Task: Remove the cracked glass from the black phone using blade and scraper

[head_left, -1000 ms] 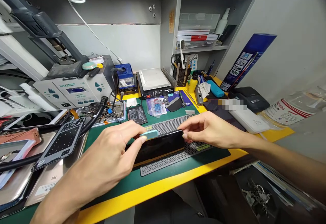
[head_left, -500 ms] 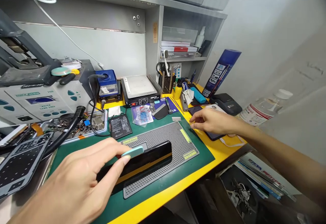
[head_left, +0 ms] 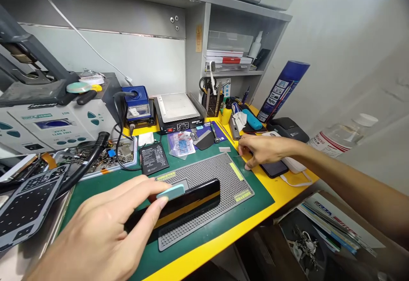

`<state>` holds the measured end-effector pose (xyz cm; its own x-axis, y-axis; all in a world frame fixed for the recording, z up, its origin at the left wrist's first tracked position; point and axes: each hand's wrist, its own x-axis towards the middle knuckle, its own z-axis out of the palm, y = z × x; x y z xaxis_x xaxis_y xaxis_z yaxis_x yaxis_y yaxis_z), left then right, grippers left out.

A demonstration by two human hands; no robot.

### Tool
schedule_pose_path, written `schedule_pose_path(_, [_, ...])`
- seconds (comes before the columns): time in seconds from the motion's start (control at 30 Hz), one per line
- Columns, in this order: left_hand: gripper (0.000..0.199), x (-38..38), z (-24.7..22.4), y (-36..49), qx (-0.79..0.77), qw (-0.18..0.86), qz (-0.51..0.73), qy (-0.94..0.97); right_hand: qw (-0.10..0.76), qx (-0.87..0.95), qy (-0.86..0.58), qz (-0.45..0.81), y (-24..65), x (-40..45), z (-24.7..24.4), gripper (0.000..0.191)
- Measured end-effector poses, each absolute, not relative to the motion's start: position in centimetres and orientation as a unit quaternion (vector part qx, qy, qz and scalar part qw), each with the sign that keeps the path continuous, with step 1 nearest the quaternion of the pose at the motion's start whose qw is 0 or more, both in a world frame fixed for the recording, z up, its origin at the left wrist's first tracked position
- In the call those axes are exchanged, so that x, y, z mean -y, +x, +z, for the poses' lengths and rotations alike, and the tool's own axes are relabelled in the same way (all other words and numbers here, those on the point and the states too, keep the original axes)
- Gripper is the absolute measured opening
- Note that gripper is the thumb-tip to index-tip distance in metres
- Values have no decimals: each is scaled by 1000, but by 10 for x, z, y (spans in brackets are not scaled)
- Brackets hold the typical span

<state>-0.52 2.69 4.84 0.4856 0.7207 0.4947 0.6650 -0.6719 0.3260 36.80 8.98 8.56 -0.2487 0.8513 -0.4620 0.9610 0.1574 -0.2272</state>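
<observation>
My left hand [head_left: 105, 221] pinches a small, flat, teal, plastic-looking piece [head_left: 172, 192] between thumb and fingertip, at the upper edge of a glossy black phone-like slab [head_left: 206, 195]. The slab is set on its long side over the grey honeycomb-patterned mat [head_left: 212, 166], its far left end hidden behind my hand; I cannot tell whether its lower edge touches the mat. My right hand [head_left: 266, 149] is away from the slab, reaching down where the dark green work mat [head_left: 258, 191] meets the yellow tabletop [head_left: 209, 253], thumb and index finger slightly apart; I cannot tell whether they hold anything. So the step, as I judge it, is steadying the slab on the left while reaching on the right. Any next move calls, I think, for a steady left pinch, since the slab could tip. Room is tight around my right hand: a flat dark handset [head_left: 275, 169] lies just beside it, near a white rounded block [head_left: 294, 164], with a slim grey tool [head_left: 234, 127] beyond my fingers. Right of the slab, bare honeycomb and green surface gives open room; on the left, a flat black battery [head_left: 154, 158] lies beyond my hand.
</observation>
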Motion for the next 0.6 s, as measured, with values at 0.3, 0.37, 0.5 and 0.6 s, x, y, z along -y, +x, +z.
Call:
schedule_pose_path(0.3, [14, -15, 70, 6, -395, 116, 320, 853, 53, -734, 637, -227, 378, -71, 67, 63])
schedule_pose_path(0.37, [19, -12, 68, 5, -398, 114, 323, 851, 62, -721, 645, -245, 384, -72, 62, 62])
schedule_pose_path(0.5, [26, -6, 59, 1, -417, 98, 308, 850, 66, -705, 640, -299, 391, -75, 54, 46])
schedule_pose_path(0.6, [30, -5, 54, 0, -407, 85, 302, 858, 34, -717, 639, -276, 391, -76, 55, 48])
